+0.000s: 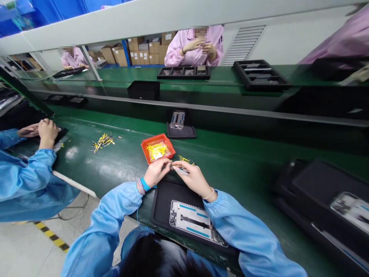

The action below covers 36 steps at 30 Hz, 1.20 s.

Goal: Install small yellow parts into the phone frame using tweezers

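Tweezers (181,171) between pinching hands

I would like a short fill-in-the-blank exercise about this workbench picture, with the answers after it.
1. The small tray holding yellow parts is ____ in colour.
2. The phone frame lies on a ____ mat.
3. The left hand and right hand meet just in front of the ____ tray.
4. The sleeves are light ____.

Answers: orange; black; orange; blue
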Tool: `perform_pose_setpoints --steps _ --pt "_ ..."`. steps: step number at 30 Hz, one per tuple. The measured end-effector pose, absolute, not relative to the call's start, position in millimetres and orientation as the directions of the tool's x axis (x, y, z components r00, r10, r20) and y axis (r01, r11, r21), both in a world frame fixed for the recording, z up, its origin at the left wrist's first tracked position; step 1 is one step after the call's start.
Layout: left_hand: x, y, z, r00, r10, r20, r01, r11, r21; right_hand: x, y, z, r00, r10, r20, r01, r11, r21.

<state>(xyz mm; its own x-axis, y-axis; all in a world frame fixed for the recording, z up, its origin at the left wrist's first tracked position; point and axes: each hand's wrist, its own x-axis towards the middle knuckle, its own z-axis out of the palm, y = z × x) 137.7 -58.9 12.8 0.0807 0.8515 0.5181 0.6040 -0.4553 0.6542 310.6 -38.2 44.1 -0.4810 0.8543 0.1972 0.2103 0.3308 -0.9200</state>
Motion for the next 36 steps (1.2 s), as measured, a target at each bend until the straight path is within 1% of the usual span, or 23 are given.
perform_pose_setpoints --steps 2,6,12,15,17,20,23,25,28,30,36 --pt "130 -55 14 0.044 0.860 0.508 0.640 -0.414 0.647 311 -38 43 -0.463 0.864 0.196 0.207 0.321 -0.924" --pt "111 -41 19 -0.083 0.870 0.487 0.714 -0.289 0.637 312 -35 38 -0.416 0.890 0.184 0.204 0.289 -0.936" --pt "104 -31 22 -0.192 0.881 0.433 0.773 -0.136 0.619 312 -30 31 -0.382 0.908 0.170 0.194 0.259 -0.946" --pt "105 -31 21 -0.230 0.881 0.413 0.770 -0.095 0.631 312 -29 30 -0.380 0.909 0.170 0.187 0.255 -0.949" --pt "105 -32 21 -0.224 0.884 0.409 0.764 -0.101 0.637 312 -29 30 -0.381 0.908 0.175 0.182 0.259 -0.949" --pt "105 -34 26 -0.167 0.892 0.421 0.756 -0.158 0.635 312 -29 30 -0.385 0.903 0.188 0.181 0.274 -0.944" --pt "107 -39 34 -0.054 0.899 0.435 0.741 -0.256 0.621 312 -29 33 -0.394 0.894 0.212 0.180 0.301 -0.936" --pt "110 -43 39 0.054 0.902 0.429 0.719 -0.333 0.610 312 -31 35 -0.409 0.882 0.233 0.176 0.327 -0.928" --pt "113 -50 45 0.268 0.874 0.405 0.635 -0.476 0.608 312 -34 40 -0.451 0.851 0.270 0.166 0.377 -0.911" --pt "115 -52 46 0.349 0.846 0.403 0.578 -0.533 0.618 312 -36 42 -0.480 0.828 0.291 0.165 0.411 -0.897" --pt "119 -53 44 0.351 0.844 0.405 0.555 -0.536 0.636 315 -39 41 -0.522 0.782 0.340 0.236 0.516 -0.823"
